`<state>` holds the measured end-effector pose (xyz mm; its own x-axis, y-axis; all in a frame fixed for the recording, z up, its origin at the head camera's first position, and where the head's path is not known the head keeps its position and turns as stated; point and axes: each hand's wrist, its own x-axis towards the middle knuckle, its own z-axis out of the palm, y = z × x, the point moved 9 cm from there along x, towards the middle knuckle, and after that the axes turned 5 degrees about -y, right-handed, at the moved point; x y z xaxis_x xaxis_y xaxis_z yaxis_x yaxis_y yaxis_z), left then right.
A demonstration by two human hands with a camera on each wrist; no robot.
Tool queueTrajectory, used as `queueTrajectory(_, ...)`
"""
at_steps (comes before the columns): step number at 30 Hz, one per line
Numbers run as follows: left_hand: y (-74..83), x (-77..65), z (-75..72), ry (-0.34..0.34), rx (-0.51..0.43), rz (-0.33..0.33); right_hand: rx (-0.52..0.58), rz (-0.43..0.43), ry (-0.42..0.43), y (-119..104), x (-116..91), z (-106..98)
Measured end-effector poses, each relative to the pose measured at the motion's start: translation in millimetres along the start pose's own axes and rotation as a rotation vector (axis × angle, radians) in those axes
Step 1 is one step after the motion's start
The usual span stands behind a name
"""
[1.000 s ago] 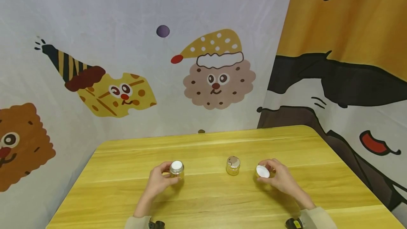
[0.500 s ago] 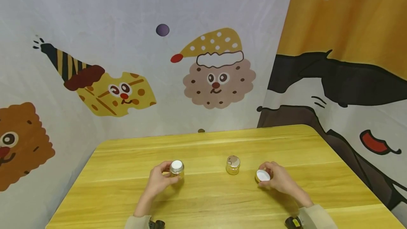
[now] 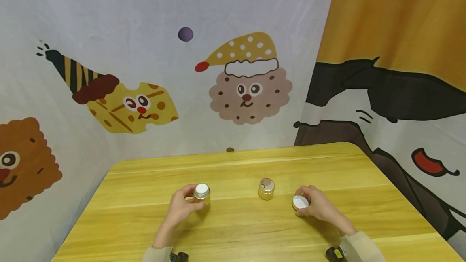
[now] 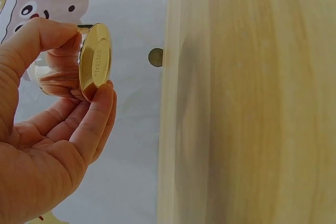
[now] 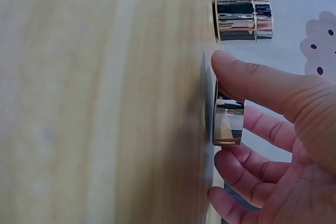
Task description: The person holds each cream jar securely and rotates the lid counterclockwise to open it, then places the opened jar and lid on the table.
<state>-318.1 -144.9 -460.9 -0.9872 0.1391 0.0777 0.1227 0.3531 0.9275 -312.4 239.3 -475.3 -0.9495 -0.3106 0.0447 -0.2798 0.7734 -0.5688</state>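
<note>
Above the left part of the yellow wood-grained bench [image 3: 233,229], the left hand [image 3: 182,205] keeps a narrow grip, thumb and fingers holding a shiny gold cylindrical jar [image 3: 202,198] with a round white top, its base off the surface. Across at the right, the right hand [image 3: 318,204] pinches a shallow round gold lid [image 3: 300,202] by its sides, white interior upward, low at the bench. Between them, nearer the lid, a mirror-gold cylindrical container [image 3: 266,189] stands upright.

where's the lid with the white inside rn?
In the head view, the lid is on the right side, held by the right hand, just right of the free-standing jar; can't tell if it touches the table.
</note>
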Motion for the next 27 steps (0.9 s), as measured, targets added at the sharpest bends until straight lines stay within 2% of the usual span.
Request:
queueTrajectory(13,-1.8,-0.2,0.2,-0.001,0.001,0.003,-0.01,0.052,-0.032,4.3,0.7,4.2)
queueTrajectory(21,-2.1,-1.1,0.8,-0.013,-0.026,-0.002,-0.009,-0.001,-0.039,-0.3,1.1,4.3)
queueTrajectory(27,-4.8,0.7,1.9,-0.013,0.005,-0.007,-0.004,-0.001,-0.043,-0.1,1.4,4.2)
